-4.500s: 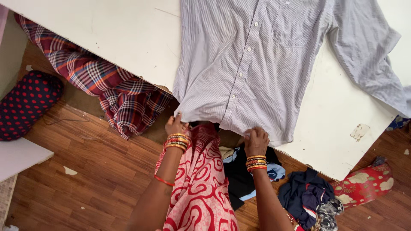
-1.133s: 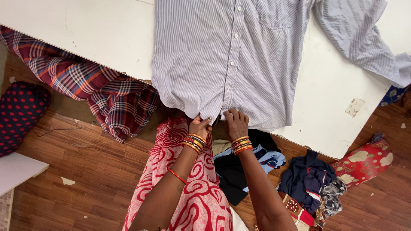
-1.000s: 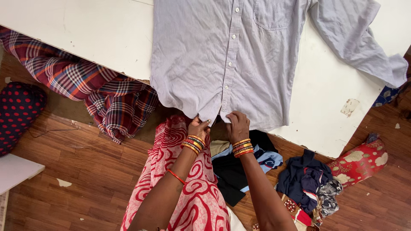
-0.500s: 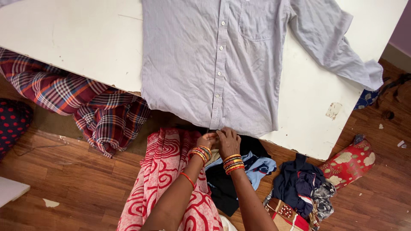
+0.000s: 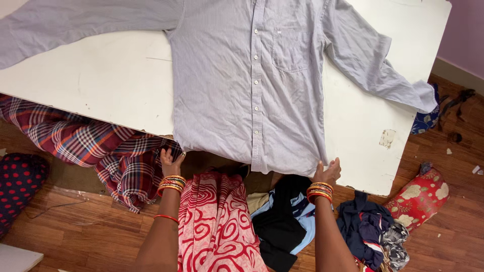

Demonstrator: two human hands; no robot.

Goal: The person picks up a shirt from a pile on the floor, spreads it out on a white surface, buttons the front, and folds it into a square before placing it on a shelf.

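A pale grey striped button-up shirt lies flat and face up on a white table, sleeves spread to both sides, its hem hanging just over the near edge. My left hand pinches the hem's left corner. My right hand grips the hem's right corner. Both wrists carry stacks of red and gold bangles.
A red checked cloth hangs under the table on the left. A pile of dark and blue clothes lies on the wooden floor at my feet, more clothes and a red floral cushion to the right, a red-dotted cushion far left.
My hands moved apart from the button placket at the middle of the hem to its two outer corners. The view tilted up, showing both sleeves.
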